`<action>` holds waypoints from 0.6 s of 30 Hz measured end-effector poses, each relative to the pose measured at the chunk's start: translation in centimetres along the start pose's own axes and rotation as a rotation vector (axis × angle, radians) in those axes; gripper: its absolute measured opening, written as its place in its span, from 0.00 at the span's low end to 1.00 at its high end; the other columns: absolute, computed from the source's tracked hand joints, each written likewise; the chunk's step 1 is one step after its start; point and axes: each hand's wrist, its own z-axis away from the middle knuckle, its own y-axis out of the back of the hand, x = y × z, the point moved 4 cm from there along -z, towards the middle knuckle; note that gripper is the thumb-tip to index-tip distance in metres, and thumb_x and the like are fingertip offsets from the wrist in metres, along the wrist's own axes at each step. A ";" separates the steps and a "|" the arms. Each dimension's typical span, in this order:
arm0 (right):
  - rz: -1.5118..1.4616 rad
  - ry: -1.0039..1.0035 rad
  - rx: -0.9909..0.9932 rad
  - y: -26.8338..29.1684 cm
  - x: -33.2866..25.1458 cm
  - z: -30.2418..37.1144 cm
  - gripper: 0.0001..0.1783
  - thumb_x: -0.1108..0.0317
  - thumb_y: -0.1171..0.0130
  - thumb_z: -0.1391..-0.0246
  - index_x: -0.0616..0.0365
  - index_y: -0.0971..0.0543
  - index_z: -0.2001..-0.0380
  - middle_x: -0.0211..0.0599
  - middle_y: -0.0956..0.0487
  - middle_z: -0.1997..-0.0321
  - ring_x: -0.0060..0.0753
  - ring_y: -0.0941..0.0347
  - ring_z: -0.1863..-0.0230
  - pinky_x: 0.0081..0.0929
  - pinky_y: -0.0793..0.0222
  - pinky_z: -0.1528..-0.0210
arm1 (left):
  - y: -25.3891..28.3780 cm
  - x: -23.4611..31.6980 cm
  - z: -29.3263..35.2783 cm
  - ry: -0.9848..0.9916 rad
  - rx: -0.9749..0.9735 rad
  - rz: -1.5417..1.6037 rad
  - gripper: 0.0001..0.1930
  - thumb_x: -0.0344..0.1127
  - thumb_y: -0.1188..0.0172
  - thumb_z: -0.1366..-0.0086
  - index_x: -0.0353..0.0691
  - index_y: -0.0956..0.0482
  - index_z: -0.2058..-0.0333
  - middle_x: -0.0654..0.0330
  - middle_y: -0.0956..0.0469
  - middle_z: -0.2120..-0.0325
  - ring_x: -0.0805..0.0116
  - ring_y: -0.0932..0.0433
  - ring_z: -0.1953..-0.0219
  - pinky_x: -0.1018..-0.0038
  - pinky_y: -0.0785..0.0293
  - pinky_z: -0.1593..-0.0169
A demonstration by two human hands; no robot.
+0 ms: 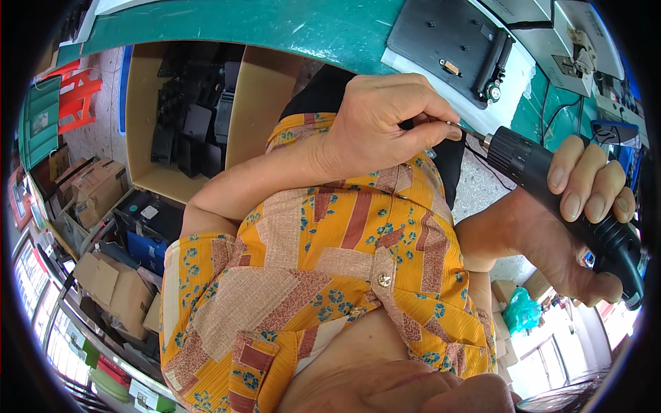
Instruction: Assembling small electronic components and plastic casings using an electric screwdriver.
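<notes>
My right hand (585,199) is wrapped round a black electric screwdriver (527,162), which lies tilted at the right with its bit pointing left. The fingers of my left hand (389,120) are pinched together right at the tip of the thin metal bit (474,132). Whatever small thing they hold there is too small to make out. Just beyond my hands, on the green bench, a flat black plastic panel (444,45) rests on a white sheet (506,110). A small orange-brown part (450,67) and a round fitting (493,91) show on the panel.
Grey-white equipment (571,48) with cables stands on the green bench top (275,31) at the far right. Left of me, a large open carton (237,103) holds several black parts. Farther left are a red stool (79,100) and stacked cardboard boxes (113,289).
</notes>
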 end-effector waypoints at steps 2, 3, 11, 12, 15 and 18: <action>-0.012 -0.007 -0.013 0.1 0.3 0.0 0.40 0.35 0.27 0.58 0.60 0.21 0.55 0.31 0.26 0.64 0.27 0.30 0.68 0.29 0.39 0.63 | 0.2 0.0 0.2 -0.028 0.030 -0.038 0.08 0.22 0.25 0.47 0.36 0.14 0.67 0.61 0.16 0.73 0.81 0.23 0.78 0.83 0.31 0.77; -0.020 -0.011 -0.016 0.2 0.4 -0.1 0.40 0.35 0.27 0.58 0.60 0.21 0.55 0.31 0.26 0.64 0.27 0.30 0.68 0.29 0.39 0.63 | 0.3 -0.1 0.3 -0.025 0.035 -0.046 0.08 0.22 0.25 0.47 0.36 0.14 0.67 0.61 0.16 0.73 0.81 0.23 0.78 0.83 0.31 0.77; -0.004 -0.020 -0.003 -0.2 0.8 0.0 0.40 0.36 0.26 0.59 0.59 0.22 0.55 0.31 0.26 0.64 0.26 0.31 0.69 0.29 0.39 0.62 | 0.4 0.1 0.1 -0.048 0.017 -0.107 0.09 0.20 0.27 0.47 0.35 0.15 0.67 0.60 0.16 0.73 0.78 0.21 0.77 0.82 0.29 0.76; -0.003 -0.021 -0.002 -0.3 0.9 0.0 0.40 0.36 0.26 0.59 0.59 0.22 0.55 0.31 0.26 0.64 0.26 0.31 0.69 0.29 0.39 0.62 | 0.4 0.1 0.1 -0.047 0.017 -0.105 0.09 0.20 0.27 0.47 0.35 0.15 0.67 0.60 0.16 0.73 0.78 0.21 0.77 0.82 0.29 0.76; 0.010 -0.026 -0.007 -0.5 0.7 0.0 0.41 0.35 0.26 0.59 0.58 0.22 0.55 0.30 0.26 0.63 0.26 0.31 0.69 0.29 0.39 0.62 | 0.4 0.2 0.0 -0.098 0.020 -0.137 0.09 0.20 0.27 0.48 0.34 0.15 0.67 0.59 0.16 0.73 0.73 0.19 0.76 0.80 0.26 0.74; 0.081 -0.076 -0.109 -0.8 0.6 -0.2 0.41 0.34 0.25 0.60 0.58 0.22 0.54 0.30 0.26 0.63 0.26 0.30 0.69 0.29 0.39 0.62 | 0.3 0.3 0.2 -0.147 0.011 -0.159 0.09 0.20 0.27 0.49 0.33 0.16 0.68 0.57 0.17 0.73 0.68 0.18 0.75 0.78 0.24 0.73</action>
